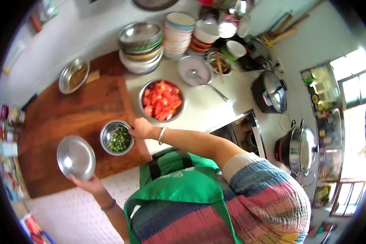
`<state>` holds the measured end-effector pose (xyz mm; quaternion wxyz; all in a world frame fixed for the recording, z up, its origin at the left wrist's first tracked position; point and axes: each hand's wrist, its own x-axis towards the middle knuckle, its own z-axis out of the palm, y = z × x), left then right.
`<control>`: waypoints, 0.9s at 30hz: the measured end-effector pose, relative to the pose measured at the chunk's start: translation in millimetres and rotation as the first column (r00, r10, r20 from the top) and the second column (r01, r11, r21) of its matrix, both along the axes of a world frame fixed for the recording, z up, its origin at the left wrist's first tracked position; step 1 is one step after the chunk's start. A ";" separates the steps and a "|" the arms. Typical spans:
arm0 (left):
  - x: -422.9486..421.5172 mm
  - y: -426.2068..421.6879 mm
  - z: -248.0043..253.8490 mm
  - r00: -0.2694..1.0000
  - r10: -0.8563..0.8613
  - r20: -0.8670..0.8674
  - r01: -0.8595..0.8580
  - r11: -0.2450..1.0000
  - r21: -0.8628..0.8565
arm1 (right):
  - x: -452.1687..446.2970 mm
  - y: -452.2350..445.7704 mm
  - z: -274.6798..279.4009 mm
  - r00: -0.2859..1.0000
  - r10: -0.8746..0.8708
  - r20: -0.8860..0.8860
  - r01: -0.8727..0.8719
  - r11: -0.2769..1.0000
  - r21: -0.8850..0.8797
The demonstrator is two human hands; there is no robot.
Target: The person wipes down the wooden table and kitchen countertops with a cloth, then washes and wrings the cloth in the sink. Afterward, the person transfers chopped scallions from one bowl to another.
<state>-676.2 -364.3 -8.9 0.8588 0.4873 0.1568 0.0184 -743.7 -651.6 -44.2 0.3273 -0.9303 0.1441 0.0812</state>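
My left hand (88, 184) grips the lower rim of an empty-looking metal bowl (76, 157), tilted over the left part of the wooden board (97, 99). With closed fingers, my right hand (141, 129) pinches the right rim of a small metal bowl (106, 136) of chopped green onion (120, 140), near the board's right edge. Just above my right hand, a larger metal bowl of cut tomatoes (162, 101) rests on the pale counter.
Stacked bowls (177, 34) line the wall. A metal bowl with brown contents (74, 77) sits at the board's back left. A pale lidded pan (195, 70), a black cooker (269, 92), a stove (254, 134) and a lidded pot (303, 148) lie to the right.
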 end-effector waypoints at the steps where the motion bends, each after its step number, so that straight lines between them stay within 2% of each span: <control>1: -7.4 -6.6 8.9 0.999 -0.042 0.034 0.043 0.999 -0.027 | -9.0 -12.2 6.8 0.999 -0.021 0.046 0.020 0.999 0.026; 2: -7.7 -18.8 28.8 1.000 -0.014 -0.027 0.014 1.000 -0.024 | -19.2 -27.4 17.6 0.995 -0.046 0.092 0.039 0.997 0.068; 3: -8.2 -25.1 27.3 0.999 -0.039 -0.026 0.038 0.998 -0.042 | -33.1 -41.1 19.7 0.989 -0.066 0.133 0.051 0.993 0.109; 4: -8.4 -30.2 25.7 0.998 -0.061 -0.026 0.060 0.997 -0.056 | -44.7 -55.2 21.8 0.976 -0.161 0.147 0.149 0.985 0.089; 6: -11.6 -44.5 26.9 0.997 -0.062 -0.043 0.061 0.997 -0.038 | -73.2 -94.5 33.7 0.957 -0.285 0.051 0.275 0.951 0.143; 8: -15.6 -63.6 31.3 0.995 -0.070 -0.071 0.068 0.997 -0.024 | -105.3 -136.6 40.6 0.895 -0.432 0.108 0.431 0.902 0.031; 10: -19.4 -84.2 36.9 0.991 -0.077 -0.107 0.076 0.997 -0.009 | -142.9 -186.3 63.8 0.820 -0.571 0.045 0.562 0.817 0.125; 12: -24.5 -106.0 38.7 0.989 -0.084 -0.119 0.087 0.996 0.015 | -181.9 -238.8 68.1 0.676 -0.735 0.050 0.724 0.676 0.139; 14: -29.2 -122.9 35.6 0.983 -0.118 -0.138 0.120 0.993 0.010 | -219.4 -292.9 65.8 0.535 -0.830 0.158 0.841 0.542 -0.001; 16: -39.5 -145.0 39.0 0.979 -0.152 -0.133 0.155 0.988 0.015 | -254.7 -345.1 65.0 0.344 -0.935 0.092 0.925 0.354 0.137; 19: -55.6 -179.8 43.6 0.975 -0.183 -0.122 0.189 0.981 0.040 | -295.2 -414.4 45.6 0.100 -0.991 0.083 0.955 0.119 0.273; 21: -64.5 -199.7 42.8 0.971 -0.209 -0.117 0.215 0.976 0.043 | -307.7 -449.2 30.9 -0.077 -0.995 0.060 0.901 -0.044 0.431; 24: -75.7 -226.1 42.0 0.961 -0.253 -0.114 0.257 0.966 0.026 | -323.2 -490.3 9.1 -0.150 -0.988 -0.031 0.936 -0.152 0.317; 25: -83.2 -236.2 44.2 0.960 -0.257 -0.110 0.261 0.965 0.022 | -324.1 -502.1 -11.4 -0.257 -0.966 -0.011 0.835 -0.227 0.501; 27: -99.8 -252.0 50.6 0.962 -0.251 -0.108 0.256 0.966 0.031 | -322.8 -515.1 -32.7 -0.410 -0.907 -0.096 0.634 -0.359 0.685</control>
